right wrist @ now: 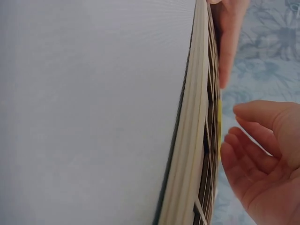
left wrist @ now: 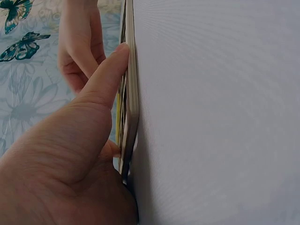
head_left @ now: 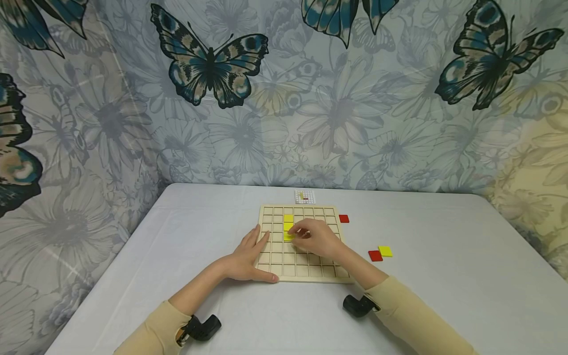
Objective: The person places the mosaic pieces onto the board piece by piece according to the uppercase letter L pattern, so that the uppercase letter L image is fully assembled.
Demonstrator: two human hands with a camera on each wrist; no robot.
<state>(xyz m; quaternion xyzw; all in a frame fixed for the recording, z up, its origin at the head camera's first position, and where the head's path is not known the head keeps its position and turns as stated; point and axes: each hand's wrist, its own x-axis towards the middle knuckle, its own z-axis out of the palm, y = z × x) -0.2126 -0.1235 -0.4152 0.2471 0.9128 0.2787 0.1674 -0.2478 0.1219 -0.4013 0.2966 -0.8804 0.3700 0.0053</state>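
A light wooden grid board [head_left: 306,270] lies on the table, with a short column of yellow square tiles [head_left: 288,218] in its upper left part. My left hand [head_left: 245,259] rests on the board's left side, fingers spread along it and thumb along the near edge. Over the board, just right of the lowest yellow tile, hovers my right hand [head_left: 317,237] with loosely bent fingers. In the right wrist view, the right hand's thumb and fingertips [right wrist: 241,108] stand apart with nothing between them, close to the yellow tiles [right wrist: 219,122].
A small pattern card [head_left: 304,196] lies behind the board. One red tile [head_left: 343,218] sits beside its upper right edge. Farther right, another red tile [head_left: 375,256] and a loose yellow tile [head_left: 385,251] lie together on the white-covered table [head_left: 443,276].
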